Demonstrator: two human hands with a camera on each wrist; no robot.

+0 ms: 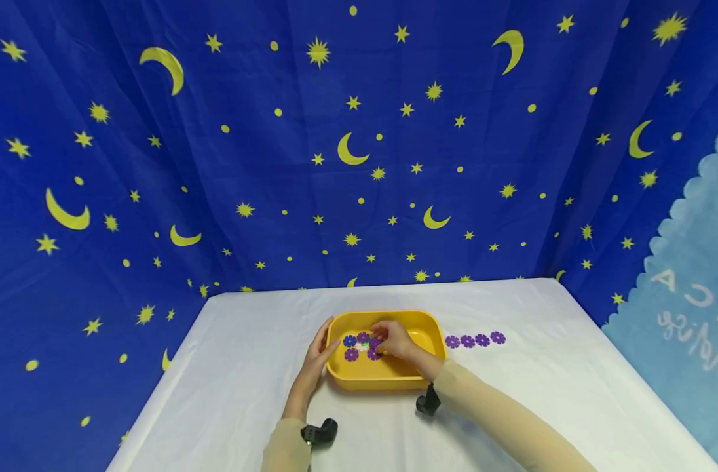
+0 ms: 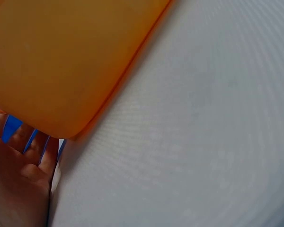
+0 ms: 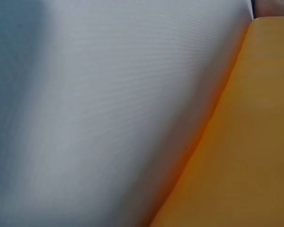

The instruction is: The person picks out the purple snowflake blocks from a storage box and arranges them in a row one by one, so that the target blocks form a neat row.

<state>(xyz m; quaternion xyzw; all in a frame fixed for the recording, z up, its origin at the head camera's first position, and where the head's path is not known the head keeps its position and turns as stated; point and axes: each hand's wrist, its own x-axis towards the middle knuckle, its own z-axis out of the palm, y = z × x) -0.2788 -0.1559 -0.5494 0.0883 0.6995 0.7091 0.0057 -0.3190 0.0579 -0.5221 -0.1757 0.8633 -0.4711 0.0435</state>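
Note:
A yellow plastic bin (image 1: 388, 385) stands on the white table. My left hand (image 1: 313, 364) holds its left side, thumb over the rim and fingers along the outside; the left wrist view shows those fingers against the bin's outer wall (image 2: 75, 61). Inside, at the left, lie several flower-shaped discs: purple ones (image 1: 351, 354), a blue one (image 1: 350, 341), and a white one (image 1: 361, 347) with a bit of green beside it. My right hand (image 1: 397, 342) reaches into the bin with curled fingers, pinching a purple flower disc (image 1: 375, 343). Its fingertips partly cover the discs there.
Right of the bin, several purple flower discs (image 1: 482, 340) lie in a row on the white tablecloth (image 1: 247, 341). A blue curtain (image 1: 276, 164) with yellow moons and stars hangs behind and at the sides. A light blue cloth (image 1: 689, 275) hangs at the right.

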